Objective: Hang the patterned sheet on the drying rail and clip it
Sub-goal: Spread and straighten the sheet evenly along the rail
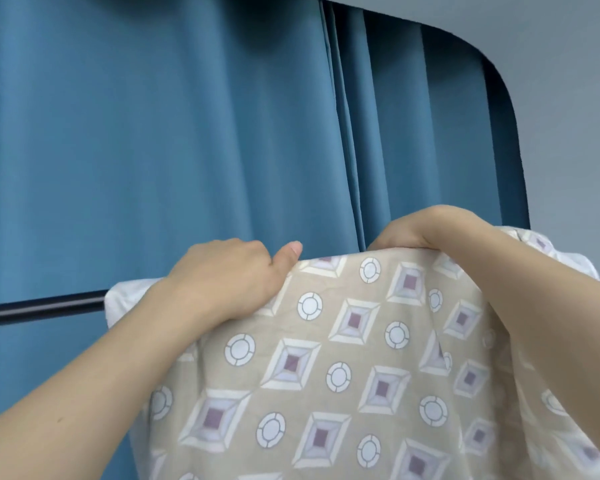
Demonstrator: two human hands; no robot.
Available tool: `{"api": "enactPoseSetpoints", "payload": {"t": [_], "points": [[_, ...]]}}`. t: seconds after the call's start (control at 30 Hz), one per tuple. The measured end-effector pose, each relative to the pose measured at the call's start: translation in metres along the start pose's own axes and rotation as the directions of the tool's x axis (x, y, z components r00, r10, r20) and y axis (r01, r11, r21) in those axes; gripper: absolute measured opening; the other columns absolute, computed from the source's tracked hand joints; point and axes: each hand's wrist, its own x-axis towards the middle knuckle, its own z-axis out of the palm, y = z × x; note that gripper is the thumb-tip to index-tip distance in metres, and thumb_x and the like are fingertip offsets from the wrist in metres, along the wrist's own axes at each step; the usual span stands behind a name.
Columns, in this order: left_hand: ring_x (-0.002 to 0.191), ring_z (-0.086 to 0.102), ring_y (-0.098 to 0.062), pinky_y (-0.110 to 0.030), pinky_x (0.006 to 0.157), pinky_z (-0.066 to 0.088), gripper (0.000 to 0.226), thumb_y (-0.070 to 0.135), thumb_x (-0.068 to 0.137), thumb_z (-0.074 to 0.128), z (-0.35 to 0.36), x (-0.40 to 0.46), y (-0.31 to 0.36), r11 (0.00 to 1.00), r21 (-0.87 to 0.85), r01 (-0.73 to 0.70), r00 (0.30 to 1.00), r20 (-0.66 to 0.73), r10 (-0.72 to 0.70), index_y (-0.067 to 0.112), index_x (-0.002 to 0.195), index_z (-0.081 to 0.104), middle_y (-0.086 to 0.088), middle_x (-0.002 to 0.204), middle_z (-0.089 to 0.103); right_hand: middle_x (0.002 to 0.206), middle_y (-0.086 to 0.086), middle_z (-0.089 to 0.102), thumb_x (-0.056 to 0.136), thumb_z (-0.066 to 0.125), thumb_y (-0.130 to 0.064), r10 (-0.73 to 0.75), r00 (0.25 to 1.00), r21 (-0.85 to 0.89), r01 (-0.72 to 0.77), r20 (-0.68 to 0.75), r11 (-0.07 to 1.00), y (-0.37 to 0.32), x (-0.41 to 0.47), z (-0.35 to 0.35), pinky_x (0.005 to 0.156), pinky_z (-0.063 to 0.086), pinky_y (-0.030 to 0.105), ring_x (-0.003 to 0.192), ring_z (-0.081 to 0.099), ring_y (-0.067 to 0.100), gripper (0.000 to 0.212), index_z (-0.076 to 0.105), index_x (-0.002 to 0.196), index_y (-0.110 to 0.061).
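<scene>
Left hand (222, 278) and right hand (426, 226) both grip the sheet (343, 358) at centre frame; uneven draping could slide it off the rail (42, 308) before clipping.

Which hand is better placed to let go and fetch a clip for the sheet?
Probably the left hand. It grips the patterned sheet beside the bare rail, its thumb already lifted. The right hand curls over the fold, seemingly pinning it. No clip is visible.
</scene>
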Motion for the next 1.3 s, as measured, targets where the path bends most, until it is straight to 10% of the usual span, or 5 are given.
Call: {"api": "enactPoseSetpoints", "payload": {"t": [0.6, 0.8, 0.97, 1.07, 1.3], "points": [[0.064, 0.041, -0.024, -0.033, 0.058, 0.031, 0.024, 0.015, 0.092, 0.031, 0.015, 0.017, -0.013, 0.968, -0.188, -0.166, 0.959, -0.259, 0.114, 0.013, 0.07, 0.039, -0.004, 0.071, 0.044, 0.048, -0.004, 0.035, 0.099, 0.021, -0.037, -0.323, 0.376, -0.254, 0.221, -0.869, 0.942, -0.047, -0.019, 0.095, 0.064, 0.032, 0.039, 0.06, 0.04, 0.028, 0.048, 0.026, 0.055, -0.019], [0.094, 0.049, -0.026, -0.035, 0.086, 0.037, 0.026, -0.002, 0.071, 0.041, 0.067, -0.05, -0.063, 0.688, -0.263, -0.677, 0.475, -0.87, 0.135, 0.004, 0.091, 0.057, -0.005, 0.1, 0.054, 0.052, 0.009, 0.046, 0.1, 0.025, -0.037, -0.092, 0.512, -0.114, -0.012, -0.854, 0.993, -0.069, -0.017, 0.087, 0.069, 0.03, 0.037, 0.066, 0.047, 0.036, 0.056, 0.033, 0.051, -0.011], [0.123, 0.042, -0.007, -0.032, 0.106, 0.034, 0.039, 0.028, 0.089, 0.056, 0.131, -0.099, -0.104, 0.262, -0.954, -0.144, 0.975, -0.182, -0.125, 0.024, 0.125, 0.043, 0.013, 0.128, 0.043, 0.083, 0.01, 0.059, 0.086, 0.012, -0.041, 0.109, 0.693, -0.087, -0.241, -0.712, 0.966, -0.085, -0.031, 0.084, 0.09, 0.031, 0.042, 0.087, 0.047, 0.031, 0.048, 0.049, 0.072, -0.013], [0.108, 0.064, -0.005, -0.025, 0.095, 0.043, 0.028, 0.043, 0.095, 0.055, 0.152, -0.096, -0.118, 0.063, -0.963, 0.261, 0.894, 0.266, 0.361, 0.026, 0.116, 0.065, 0.012, 0.114, 0.07, 0.116, 0.016, 0.055, 0.092, 0.025, -0.017, 0.253, 0.619, 0.096, -0.276, -0.744, 0.956, -0.111, -0.034, 0.085, 0.108, 0.023, 0.051, 0.11, 0.049, 0.036, 0.028, 0.051, 0.1, -0.014], [0.105, 0.067, -0.009, -0.029, 0.093, 0.048, 0.034, 0.046, 0.098, 0.05, 0.158, -0.101, -0.123, -0.141, -0.976, 0.169, 0.97, 0.139, 0.202, 0.023, 0.114, 0.068, 0.009, 0.107, 0.073, 0.075, -0.003, 0.064, 0.097, 0.034, -0.041, -0.061, 0.576, 0.087, 0.225, -0.815, 0.97, -0.176, -0.046, 0.115, 0.075, 0.041, 0.035, 0.082, 0.056, 0.022, 0.042, 0.062, 0.077, -0.017]]}}
